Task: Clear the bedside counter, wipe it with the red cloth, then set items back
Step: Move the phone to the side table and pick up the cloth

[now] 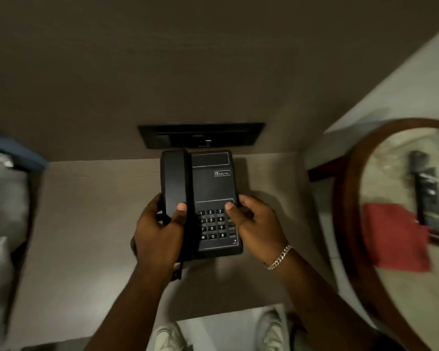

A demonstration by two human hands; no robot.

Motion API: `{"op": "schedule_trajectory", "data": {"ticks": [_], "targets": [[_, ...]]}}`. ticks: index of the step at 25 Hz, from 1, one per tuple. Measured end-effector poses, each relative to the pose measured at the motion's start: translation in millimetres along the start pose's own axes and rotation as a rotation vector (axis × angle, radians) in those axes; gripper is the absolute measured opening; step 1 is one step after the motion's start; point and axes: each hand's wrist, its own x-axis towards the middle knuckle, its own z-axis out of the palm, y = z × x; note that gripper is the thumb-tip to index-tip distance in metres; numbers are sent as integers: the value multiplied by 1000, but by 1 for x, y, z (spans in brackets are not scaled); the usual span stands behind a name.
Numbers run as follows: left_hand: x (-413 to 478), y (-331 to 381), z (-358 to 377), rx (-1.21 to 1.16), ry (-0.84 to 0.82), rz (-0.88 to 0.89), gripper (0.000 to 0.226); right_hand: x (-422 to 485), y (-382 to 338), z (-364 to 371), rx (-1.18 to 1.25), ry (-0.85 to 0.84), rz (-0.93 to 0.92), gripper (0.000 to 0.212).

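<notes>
A black desk telephone [211,183] with a keypad and its handset on the cradle is over the middle of the beige bedside counter [86,224]. My left hand [157,234] grips its left side, thumb on the handset. At the phone's right edge my right hand [256,224] holds on, thumb resting above the keys. Whether the phone rests on the counter or is slightly lifted I cannot tell. The red cloth [393,236] lies on a round table [345,198] at the right, next to a black remote control [428,198].
A dark socket panel [200,135] is set in the wall just behind the phone. The bed with white pillows [0,224] borders the counter on the left. The phone's cord [179,269] hangs by my left wrist. My shoes [271,330] show below the counter's front edge.
</notes>
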Motion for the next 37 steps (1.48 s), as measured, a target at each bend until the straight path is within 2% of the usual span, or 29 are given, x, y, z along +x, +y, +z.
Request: {"op": "schedule_trajectory", "data": {"ticks": [5,10,13,18,28,31,33,35,37], "targets": [[-43,34,109,19,-108,86,28,0,35,-113,17,156,12,71],[-70,49,194,103,-199,140,32,-2,59,-199,40,318,14,32],[-77,51,224,140,-230,164,33,-1,67,-227,96,329,47,20],[-103,36,254,177,-254,117,38,-24,93,-255,4,339,93,19],[-134,27,300,266,-316,270,24,-39,119,-293,-177,435,139,18],[-135,22,314,349,-326,270,24,-52,122,-306,-162,522,86,13],[-144,17,315,415,-335,296,30,-69,126,-313,-193,677,1,13],[-166,11,314,500,-224,442,46,-86,134,-322,-248,878,-130,12],[-195,2,322,507,-91,650,52,-98,156,-332,-373,965,-107,22]]}}
